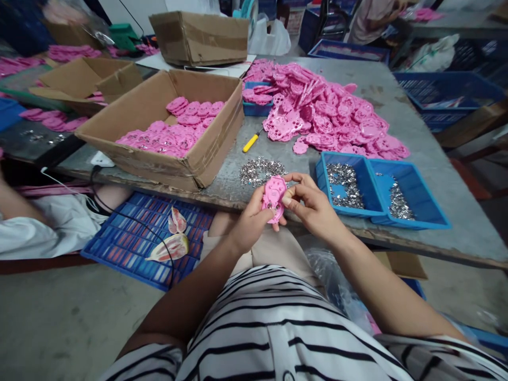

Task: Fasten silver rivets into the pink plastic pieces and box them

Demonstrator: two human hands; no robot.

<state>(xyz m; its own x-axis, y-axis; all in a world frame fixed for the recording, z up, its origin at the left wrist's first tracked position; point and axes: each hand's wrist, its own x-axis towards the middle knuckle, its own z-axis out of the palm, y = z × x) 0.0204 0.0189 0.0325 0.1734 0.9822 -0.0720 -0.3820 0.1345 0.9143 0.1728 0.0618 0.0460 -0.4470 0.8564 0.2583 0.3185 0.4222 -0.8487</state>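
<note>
Just in front of the table's near edge, my left hand [254, 218] holds a small pink plastic part [273, 197] with its fingers wrapped round the part's lower side. My right hand [307, 203] is closed in a pinch against the part's right edge; whether a small piece sits between its fingertips I cannot make out. A loose heap of small silver metal pieces [260, 170] lies on the table right behind the part.
A blue two-compartment tray [413, 190] holding silver pieces stands to the right. Behind it lies a big pile of pink parts [329, 108]. A cardboard box [214, 143] with stacked pink parts, a yellow-handled tool [251, 143], a blue crate [138, 233] and another person's arm [16, 203] are left.
</note>
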